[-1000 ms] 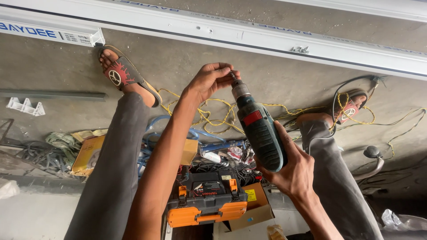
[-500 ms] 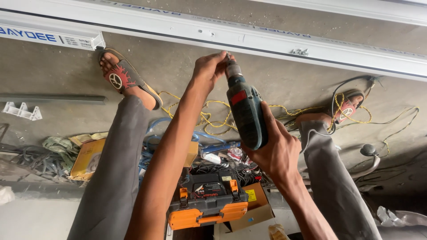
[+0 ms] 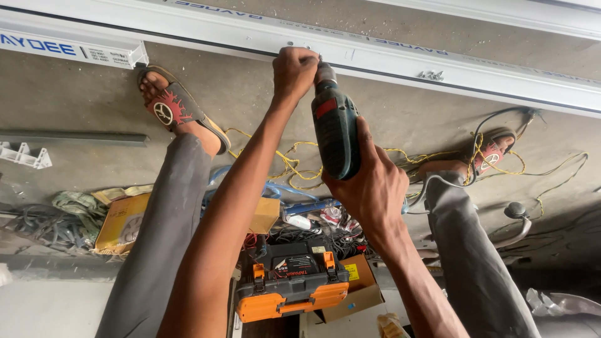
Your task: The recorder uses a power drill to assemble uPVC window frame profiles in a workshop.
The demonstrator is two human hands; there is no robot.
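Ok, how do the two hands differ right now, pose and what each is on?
The left hand is bunched at the drill's tip, fingers pinched against the white frame rail; the right hand sits lower, wrapped around the drill body. The left arm reaches further up. Both are bare and on the same drill.

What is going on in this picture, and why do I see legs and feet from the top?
The camera sits on a person's head and looks down, so you see that person's own arms, legs and sandalled feet. The right hand grips a dark green cordless drill with its tip against a long white rail lying across the concrete floor. The left hand is closed at the rail right beside the drill's tip; what its fingers pinch is too small to see. Nearer to the person stands an orange and grey tool case, beside cardboard boxes. Yellow wires lie tangled on the floor, and small screws rest on the rail.
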